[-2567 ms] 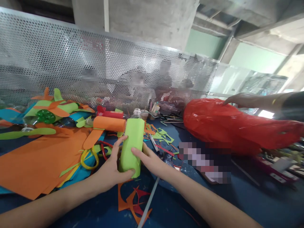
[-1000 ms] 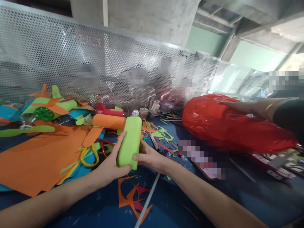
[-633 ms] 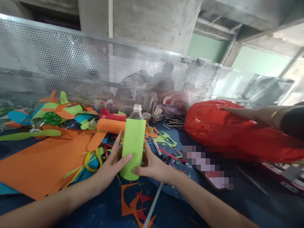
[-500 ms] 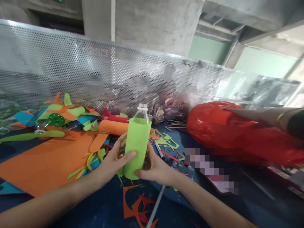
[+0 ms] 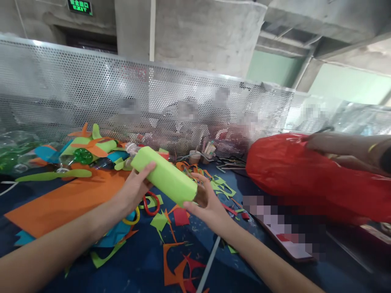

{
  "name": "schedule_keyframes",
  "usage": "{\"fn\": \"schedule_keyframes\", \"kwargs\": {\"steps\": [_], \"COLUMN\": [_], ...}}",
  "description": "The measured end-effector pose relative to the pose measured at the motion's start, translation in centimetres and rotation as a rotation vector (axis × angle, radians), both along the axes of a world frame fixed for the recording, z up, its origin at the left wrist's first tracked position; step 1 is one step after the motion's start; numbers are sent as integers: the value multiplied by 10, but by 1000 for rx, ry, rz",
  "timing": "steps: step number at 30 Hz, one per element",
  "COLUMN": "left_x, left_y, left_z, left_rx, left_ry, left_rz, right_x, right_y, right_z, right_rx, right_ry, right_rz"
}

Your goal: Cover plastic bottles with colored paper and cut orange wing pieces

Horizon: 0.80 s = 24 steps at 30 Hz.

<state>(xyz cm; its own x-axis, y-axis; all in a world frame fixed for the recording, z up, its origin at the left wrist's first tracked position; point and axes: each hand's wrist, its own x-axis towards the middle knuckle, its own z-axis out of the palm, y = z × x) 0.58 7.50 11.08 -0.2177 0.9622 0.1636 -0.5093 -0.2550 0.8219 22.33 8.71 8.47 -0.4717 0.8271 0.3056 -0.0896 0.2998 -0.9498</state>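
Bottle [image 5: 132, 149] in grip of left hand [image 5: 136, 186] near top and right hand [image 5: 211, 208] at base — support evenly, without creasing green paper [image 5: 166, 176]

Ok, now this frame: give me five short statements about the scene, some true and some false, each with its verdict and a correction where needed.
1. The left hand and the right hand both hold the green-wrapped bottle. True.
2. The green-wrapped bottle stands upright on the table. False: it is held tilted, its neck toward the upper left of the picture.
3. A large orange sheet lies on the table at the left of the picture. True.
4. The red bag is at the left edge of the picture. False: the red bag is at the right.
5. The exit sign is lit red. False: the exit sign is lit green.
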Motion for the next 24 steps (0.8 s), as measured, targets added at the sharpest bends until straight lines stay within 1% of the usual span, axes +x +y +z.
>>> {"fn": "schedule_keyframes", "kwargs": {"steps": [3,6,14,16,20,22,24], "left_x": [-5,-6,-2,0,5,5,4], "left_y": [4,6,7,6,0,-2,-3], "left_z": [-3,-5,-7,-9,-8,-3,2], "left_rx": [-63,-109,-166,-179,-226,-240,-250], "left_ry": [-21,-27,-38,-38,-20,-13,-16], "left_rz": [14,19,86,91,41,-13,-42], "right_x": [-1,-3,-4,-5,-6,-4,-1], "right_y": [-3,-7,-13,-17,-18,-13,-4], "right_z": [0,0,4,4,1,-2,-3], "right_rx": [33,14,-47,-3,198,195,105], "right_ry": [-47,-65,-115,-160,-306,-297,-250], "right_rz": [41,63,32,-3,-129,-141,-121]}}
